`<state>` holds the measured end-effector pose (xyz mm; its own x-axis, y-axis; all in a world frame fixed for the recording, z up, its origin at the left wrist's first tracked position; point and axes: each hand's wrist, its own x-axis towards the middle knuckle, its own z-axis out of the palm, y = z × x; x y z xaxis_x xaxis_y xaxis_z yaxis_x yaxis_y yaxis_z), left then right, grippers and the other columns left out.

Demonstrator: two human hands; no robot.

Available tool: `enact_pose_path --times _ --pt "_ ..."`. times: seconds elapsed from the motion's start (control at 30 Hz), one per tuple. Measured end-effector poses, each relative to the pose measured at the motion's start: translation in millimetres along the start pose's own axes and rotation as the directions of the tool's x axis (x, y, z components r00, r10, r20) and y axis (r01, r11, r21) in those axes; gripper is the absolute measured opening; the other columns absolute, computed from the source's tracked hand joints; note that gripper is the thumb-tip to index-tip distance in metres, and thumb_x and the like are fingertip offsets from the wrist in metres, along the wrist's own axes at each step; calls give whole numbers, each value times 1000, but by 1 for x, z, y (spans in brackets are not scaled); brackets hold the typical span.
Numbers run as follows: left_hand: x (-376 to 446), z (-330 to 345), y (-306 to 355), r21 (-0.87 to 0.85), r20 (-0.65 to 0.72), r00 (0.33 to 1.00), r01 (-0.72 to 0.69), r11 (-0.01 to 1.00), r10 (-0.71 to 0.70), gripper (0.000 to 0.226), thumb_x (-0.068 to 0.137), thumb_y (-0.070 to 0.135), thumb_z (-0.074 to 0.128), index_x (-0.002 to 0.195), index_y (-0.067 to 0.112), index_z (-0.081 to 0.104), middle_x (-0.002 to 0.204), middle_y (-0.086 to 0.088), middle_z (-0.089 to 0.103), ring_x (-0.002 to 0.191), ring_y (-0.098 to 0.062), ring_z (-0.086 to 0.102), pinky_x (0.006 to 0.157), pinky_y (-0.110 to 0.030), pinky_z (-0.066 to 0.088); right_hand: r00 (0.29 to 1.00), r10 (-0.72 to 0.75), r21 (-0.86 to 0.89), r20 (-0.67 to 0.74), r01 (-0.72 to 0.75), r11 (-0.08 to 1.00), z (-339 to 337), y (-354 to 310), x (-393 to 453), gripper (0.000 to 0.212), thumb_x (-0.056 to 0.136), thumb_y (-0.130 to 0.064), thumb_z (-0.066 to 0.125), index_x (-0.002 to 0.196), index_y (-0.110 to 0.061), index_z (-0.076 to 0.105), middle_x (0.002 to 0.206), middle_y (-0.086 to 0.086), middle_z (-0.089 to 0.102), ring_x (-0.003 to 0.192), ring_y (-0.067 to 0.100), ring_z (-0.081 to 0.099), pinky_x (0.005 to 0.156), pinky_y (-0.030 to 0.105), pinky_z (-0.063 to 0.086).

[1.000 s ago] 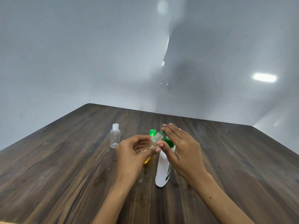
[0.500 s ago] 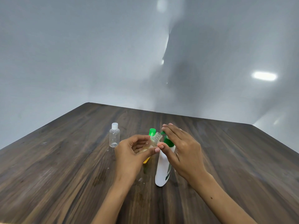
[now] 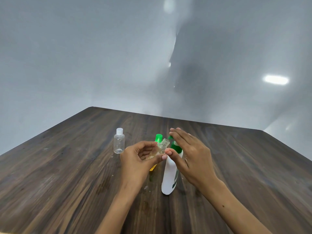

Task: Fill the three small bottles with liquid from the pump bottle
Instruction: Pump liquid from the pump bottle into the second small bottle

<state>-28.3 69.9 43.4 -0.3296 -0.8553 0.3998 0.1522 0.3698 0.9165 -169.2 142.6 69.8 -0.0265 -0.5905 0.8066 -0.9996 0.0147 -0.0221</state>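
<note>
Farthest left of the left grip, a capped clear bottle (image 3: 119, 143) stands upright and apparently empty on the tabletop (image 3: 67, 174), well apart from both hands and unmoved over the last second. The left hand (image 3: 140, 159) holds an uncapped small bottle (image 3: 161, 147) with fingers and thumb curled round it, tilted so its open neck points toward the pump nozzle just beyond the grip; a little yellowish liquid shows in its lower part. Behind and partly hidden by this grip stands a green-capped bottle (image 3: 158, 138) with yellow contents visible below the hand. To the right, touching the left thumb tip, is the pump bottle (image 3: 169, 176), white, upright on the tabletop. The right hand (image 3: 190, 154) rests flat-fingered on the green pump head, thumb against the bottle's shoulder; this grip is unclenched, pressing rather than clasping. Change noted: the fingers lie marginally flatter than half a second ago, otherwise the arrangement is constant. Assessment: pumping into the second bottle is under way; one bottle appears filled, one remains untouched.
</note>
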Motion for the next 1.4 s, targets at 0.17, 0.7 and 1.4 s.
enact_pose_path --times 0.17,0.7,1.4 --pt "1 2 -1 9 -3 1000 -1 1000 1 45 52 33 87 94 22 74 87 6 75 84 -5 72 79 -24 58 1000 -9 -8 -12 8 1000 -3 1 3 75 94 -64 19 114 -9 67 118 5 66 111 21 61 97 38 38" --pt "-2 2 4 -41 4 1000 -4 999 4 60 38 57 73 90 27 71 87 8 74 82 -1 70 71 -14 55 1000 26 21 -10 -25 999 7 -1 -5 75 93 -65 22 116 -10 67 120 4 65 113 20 59 94 34 41" --pt "2 2 4 -58 5 1000 13 998 -12 48 48 28 89 93 17 75 85 3 76 83 -9 73 80 -27 58 999 -15 32 -52 17 999 2 5 1 70 95 -62 23 115 -11 68 119 2 65 113 17 59 94 37 45"
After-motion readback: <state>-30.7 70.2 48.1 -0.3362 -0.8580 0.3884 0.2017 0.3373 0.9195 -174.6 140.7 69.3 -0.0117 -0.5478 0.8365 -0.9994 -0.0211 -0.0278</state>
